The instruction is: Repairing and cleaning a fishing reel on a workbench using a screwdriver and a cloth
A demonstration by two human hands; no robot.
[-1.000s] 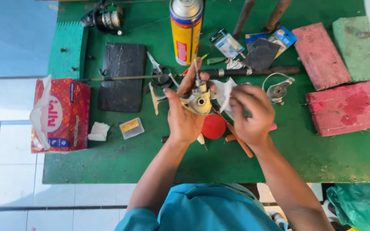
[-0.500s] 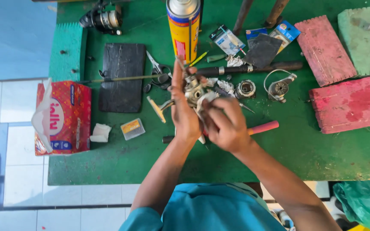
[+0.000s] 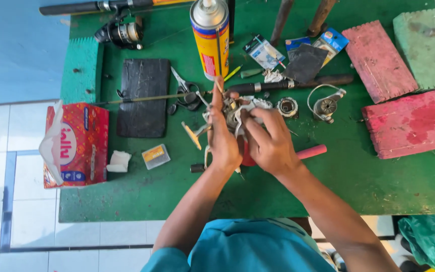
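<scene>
At the centre of the frame, over the green felt-covered tabletop (image 3: 278, 191): left hand (image 3: 223, 138) upright, fingers closed around a small metal fishing-reel body (image 3: 231, 113), index finger stretched up toward the yellow spray can with grey cap (image 3: 210, 38) in the upper middle. Right hand (image 3: 270, 141) just beside it on the right, fingers curled shut on a crumpled white cloth (image 3: 250, 106) pressed against the same reel body. Partly hidden under both hands, a red round lid (image 3: 246, 156) and a pink cylindrical handle (image 3: 312, 151) sticking out to the right. Just right of the hands, a round metal spool (image 3: 287, 107), and beyond it a rotor with wire bail arm (image 3: 324, 103). Left of the hands, small steel scissors (image 3: 185, 88) and a flat black rubber mat (image 3: 143, 97). Further left, at the table edge, a red tissue packet (image 3: 76, 146), with a small orange box (image 3: 155, 156) and a folded white tissue (image 3: 119, 161) near it. In the upper right, two pink rough blocks (image 3: 409, 123) and one green block (image 3: 424, 50). At the upper left, a black spinning reel on a dark rod (image 3: 122, 32).
</scene>
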